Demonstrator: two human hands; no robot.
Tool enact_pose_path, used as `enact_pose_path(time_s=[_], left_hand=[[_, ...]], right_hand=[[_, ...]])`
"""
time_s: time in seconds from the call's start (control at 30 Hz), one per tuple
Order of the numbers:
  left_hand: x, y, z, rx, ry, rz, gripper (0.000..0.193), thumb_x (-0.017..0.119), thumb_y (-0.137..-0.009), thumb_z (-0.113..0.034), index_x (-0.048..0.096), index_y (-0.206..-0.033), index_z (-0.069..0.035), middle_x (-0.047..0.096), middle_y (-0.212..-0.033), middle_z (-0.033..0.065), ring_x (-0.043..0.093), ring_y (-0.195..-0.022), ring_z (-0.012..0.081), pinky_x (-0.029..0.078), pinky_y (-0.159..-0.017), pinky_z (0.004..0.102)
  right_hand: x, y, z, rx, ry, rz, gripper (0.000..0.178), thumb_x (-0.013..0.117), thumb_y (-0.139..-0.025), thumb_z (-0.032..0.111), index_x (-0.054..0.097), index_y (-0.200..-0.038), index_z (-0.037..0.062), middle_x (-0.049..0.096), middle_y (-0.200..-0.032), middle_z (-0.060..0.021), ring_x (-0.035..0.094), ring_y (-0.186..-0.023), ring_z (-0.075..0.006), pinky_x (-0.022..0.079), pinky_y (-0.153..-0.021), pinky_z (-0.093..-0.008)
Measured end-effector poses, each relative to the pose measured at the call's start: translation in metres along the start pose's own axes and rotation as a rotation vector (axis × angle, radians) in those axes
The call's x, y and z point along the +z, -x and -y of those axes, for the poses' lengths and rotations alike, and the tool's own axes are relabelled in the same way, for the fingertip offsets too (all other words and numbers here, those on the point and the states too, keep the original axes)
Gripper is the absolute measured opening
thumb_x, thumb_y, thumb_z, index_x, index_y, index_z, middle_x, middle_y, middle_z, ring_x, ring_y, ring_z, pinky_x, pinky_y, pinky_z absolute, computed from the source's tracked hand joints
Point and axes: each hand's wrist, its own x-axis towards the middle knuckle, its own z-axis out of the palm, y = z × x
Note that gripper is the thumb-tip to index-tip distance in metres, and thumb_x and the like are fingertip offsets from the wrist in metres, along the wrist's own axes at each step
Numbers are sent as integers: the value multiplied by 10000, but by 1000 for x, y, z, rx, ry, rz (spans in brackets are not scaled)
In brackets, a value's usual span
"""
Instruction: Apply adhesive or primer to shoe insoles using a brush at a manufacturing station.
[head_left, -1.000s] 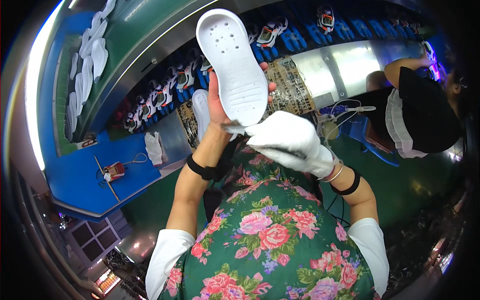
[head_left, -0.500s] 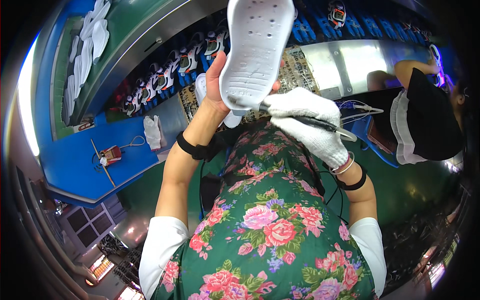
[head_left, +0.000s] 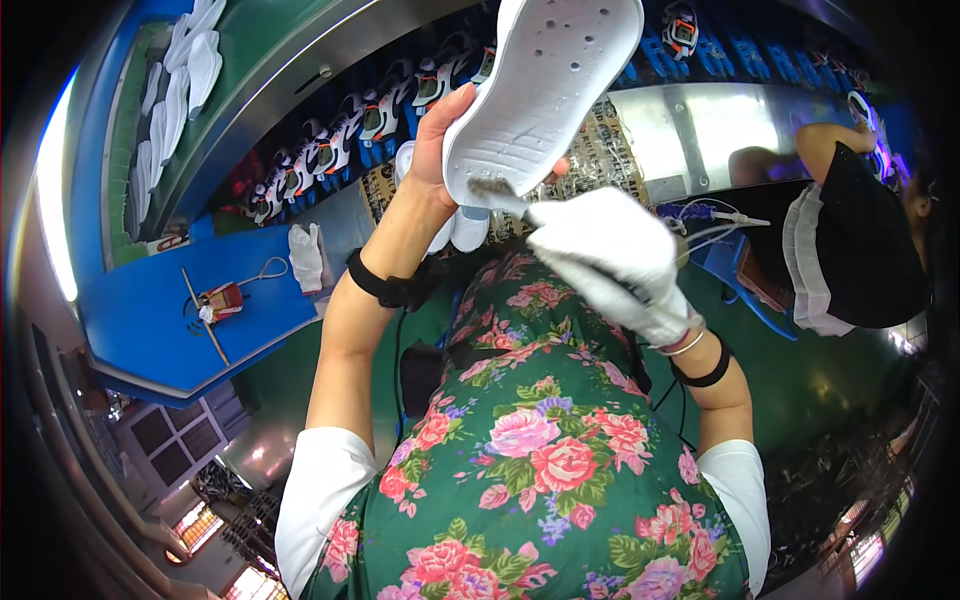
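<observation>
My bare left hand holds up a pale grey-white shoe sole, its fingers wrapped behind it and the thumb along the left edge. Small holes and fine ridges show on the sole's face. My right hand, in a white knit glove and slightly blurred, is closed round a brush that seems joined to a thin hose. The dark bristles touch the sole's lower, heel-like end. Just below it, more white soles lie partly hidden on the cardboard-covered surface.
Rows of white shoes stand on a blue rack across the far side. On the left, a blue table bears a white glove and a thin stick. White pieces lie on a green belt. A co-worker sits at right.
The sole has shifted right and tilted, its top leaning rightward. The brush has moved up from the lower edge onto the sole's face, and my right hand has swung with it.
</observation>
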Motion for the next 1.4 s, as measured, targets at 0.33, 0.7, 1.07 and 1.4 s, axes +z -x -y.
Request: enact_pose_path(time_s=[0.33, 0.7, 1.07, 1.4], left_hand=[[-11, -11, 14, 39, 259, 107, 731, 462, -981, -551, 402, -1522, -62, 489, -1450, 285, 592, -1192, 500, 474, -1022, 630], [13, -1, 56, -2, 338, -135, 747, 399, -1007, -585, 406, -1500, -23, 562, -1367, 265, 661, -1048, 497, 583, -856, 581], [-2, -1, 51, 18, 422, 31, 775, 378, -1011, -605, 331, -1551, -51, 484, -1452, 295, 565, -1236, 487, 477, -1016, 631], [-15, -15, 28, 64, 329, 108, 759, 494, -961, -568, 423, -1508, -48, 488, -1438, 311, 605, -1165, 513, 517, -985, 601]], right_hand=[[-4, 6, -3, 192, -221, 93, 211, 795, -803, 41, 763, -1012, 44, 756, -1004, -84, 713, -887, -186, 564, -813, -323], [-68, -35, -29, 33, 389, -150, 194, 775, -816, 15, 781, -1010, 24, 774, -988, -114, 743, -860, -203, 583, -778, -321], [-20, 3, -5, -32, 52, 128, 246, 794, -776, 26, 753, -1016, 57, 740, -966, -103, 704, -860, -280, 569, -769, -357], [-15, 3, -8, 188, -253, 132, 222, 814, -773, 14, 766, -988, 41, 758, -1014, -112, 716, -871, -213, 567, -785, -322]])
